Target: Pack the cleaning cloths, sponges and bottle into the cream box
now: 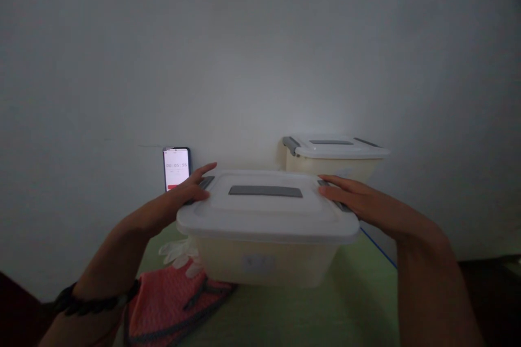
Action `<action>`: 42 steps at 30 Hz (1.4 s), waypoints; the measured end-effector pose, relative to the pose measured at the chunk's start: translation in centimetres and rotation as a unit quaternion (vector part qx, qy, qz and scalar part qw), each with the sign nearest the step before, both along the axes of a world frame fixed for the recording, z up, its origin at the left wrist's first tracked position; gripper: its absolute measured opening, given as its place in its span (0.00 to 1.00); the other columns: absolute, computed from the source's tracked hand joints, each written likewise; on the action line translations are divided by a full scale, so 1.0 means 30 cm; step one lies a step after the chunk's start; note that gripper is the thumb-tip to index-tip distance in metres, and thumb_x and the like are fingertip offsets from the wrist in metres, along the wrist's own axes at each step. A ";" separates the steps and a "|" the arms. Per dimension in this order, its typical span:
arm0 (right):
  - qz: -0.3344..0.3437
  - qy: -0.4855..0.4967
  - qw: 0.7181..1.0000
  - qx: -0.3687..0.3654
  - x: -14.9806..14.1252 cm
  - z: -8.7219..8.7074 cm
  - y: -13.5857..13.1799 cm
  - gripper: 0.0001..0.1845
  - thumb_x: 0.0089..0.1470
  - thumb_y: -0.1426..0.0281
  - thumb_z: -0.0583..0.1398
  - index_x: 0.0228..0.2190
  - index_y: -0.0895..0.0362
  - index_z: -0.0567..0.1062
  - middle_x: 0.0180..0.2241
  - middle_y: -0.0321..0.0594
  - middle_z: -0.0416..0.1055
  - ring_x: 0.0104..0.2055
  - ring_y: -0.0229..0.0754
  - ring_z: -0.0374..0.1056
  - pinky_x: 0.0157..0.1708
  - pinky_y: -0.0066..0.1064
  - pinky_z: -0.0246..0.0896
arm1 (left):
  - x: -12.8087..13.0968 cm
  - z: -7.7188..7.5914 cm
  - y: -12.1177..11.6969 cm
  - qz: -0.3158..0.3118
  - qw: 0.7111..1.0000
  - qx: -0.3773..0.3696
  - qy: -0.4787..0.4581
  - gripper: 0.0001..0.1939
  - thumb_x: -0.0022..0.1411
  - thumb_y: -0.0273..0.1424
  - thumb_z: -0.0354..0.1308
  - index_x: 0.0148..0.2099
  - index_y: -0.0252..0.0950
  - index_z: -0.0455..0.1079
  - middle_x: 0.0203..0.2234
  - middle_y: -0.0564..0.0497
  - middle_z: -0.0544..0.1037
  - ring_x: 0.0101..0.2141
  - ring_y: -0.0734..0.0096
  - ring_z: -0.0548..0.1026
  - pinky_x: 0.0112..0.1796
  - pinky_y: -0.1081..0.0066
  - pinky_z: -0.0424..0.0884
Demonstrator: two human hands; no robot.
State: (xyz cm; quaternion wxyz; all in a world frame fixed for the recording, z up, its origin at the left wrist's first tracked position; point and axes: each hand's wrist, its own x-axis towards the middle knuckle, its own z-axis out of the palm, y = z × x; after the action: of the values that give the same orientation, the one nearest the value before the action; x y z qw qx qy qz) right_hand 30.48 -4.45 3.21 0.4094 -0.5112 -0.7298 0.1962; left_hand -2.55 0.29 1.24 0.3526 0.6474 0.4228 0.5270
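A cream storage box (268,263) with a white lid (260,217) is in front of me, and a grey handle (265,191) lies flat across the lid. My left hand (189,187) grips the box's left side at the grey latch, thumb on the lid's edge and one finger stretched out. On the opposite side my right hand (345,192) holds the box over the right latch (342,206), its thumb and fingers on the rim. The lower fingers of both hands are hidden behind the box. Whether its base touches the table cannot be made out.
A second lidded storage box (340,154) stands behind to the right, against the wall (252,65). A phone (176,168) showing a timer leans on the wall at left. A pink cloth (171,301) and white gloves (179,252) lie on the green table (285,314).
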 end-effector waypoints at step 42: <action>0.151 -0.342 0.919 -0.126 -0.254 -0.057 -0.006 0.38 0.53 0.48 0.50 0.58 0.57 0.59 0.63 0.46 0.47 0.64 0.51 0.43 0.60 0.44 0.43 | -0.067 0.015 -0.063 -0.131 0.849 -0.120 0.497 0.35 0.60 0.47 0.47 0.64 0.35 0.48 0.51 0.40 0.69 0.41 0.62 0.74 0.40 0.68 0.69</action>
State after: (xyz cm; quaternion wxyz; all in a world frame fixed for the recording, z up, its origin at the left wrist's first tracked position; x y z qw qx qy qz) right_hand 22.86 -4.64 1.50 0.0331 -0.4778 -0.8633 0.1593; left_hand -4.56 -1.62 1.70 0.2360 0.8249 0.5128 0.0290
